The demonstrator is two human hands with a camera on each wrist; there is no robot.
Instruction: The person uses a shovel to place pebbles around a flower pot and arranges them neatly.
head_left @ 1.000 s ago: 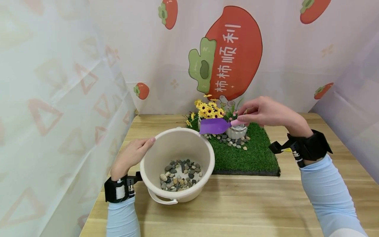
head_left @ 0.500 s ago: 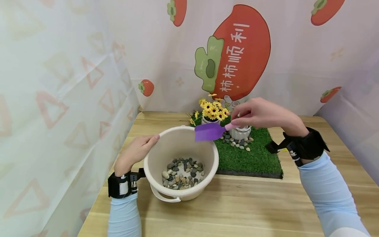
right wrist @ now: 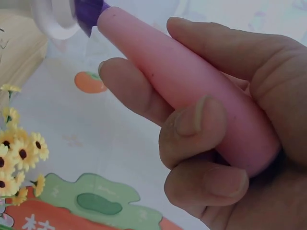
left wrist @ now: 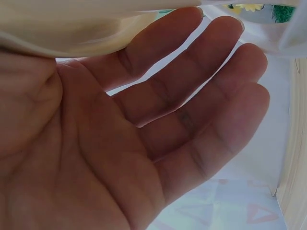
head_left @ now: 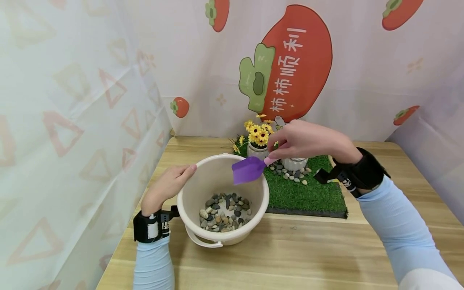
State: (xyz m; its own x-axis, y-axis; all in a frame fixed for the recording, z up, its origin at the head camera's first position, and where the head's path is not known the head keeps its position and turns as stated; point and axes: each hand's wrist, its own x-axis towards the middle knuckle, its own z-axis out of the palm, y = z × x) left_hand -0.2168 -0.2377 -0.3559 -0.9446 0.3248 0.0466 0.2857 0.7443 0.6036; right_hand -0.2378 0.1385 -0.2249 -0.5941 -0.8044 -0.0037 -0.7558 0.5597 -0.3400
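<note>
A cream bucket [head_left: 206, 181] with grey and tan pebbles [head_left: 221, 225] on its bottom stands tilted toward me at the left of the table. My left hand [head_left: 164, 187] holds its left rim, thumb on top and fingers outside, nearly straight in the left wrist view. A small purple shovel [head_left: 248, 170] hangs over the bucket's right side, its blade angled down inside the rim outline. My right hand [head_left: 306, 141] grips its pink handle [right wrist: 192, 86] with curled fingers. The blade shows no pebbles on it.
Behind the bucket, a green turf mat [head_left: 308, 197] bears a pot of yellow flowers [head_left: 259, 133], a second white pot [head_left: 295, 163] and loose pebbles [head_left: 295, 175]. A printed curtain [head_left: 214, 60] closes off the back and sides of the wooden table [head_left: 308, 249].
My right hand has moved left and the shovel has gone from beside the rim to over the bucket, its blade tipping downward. The left hand keeps its hold; the view shifted slightly.
</note>
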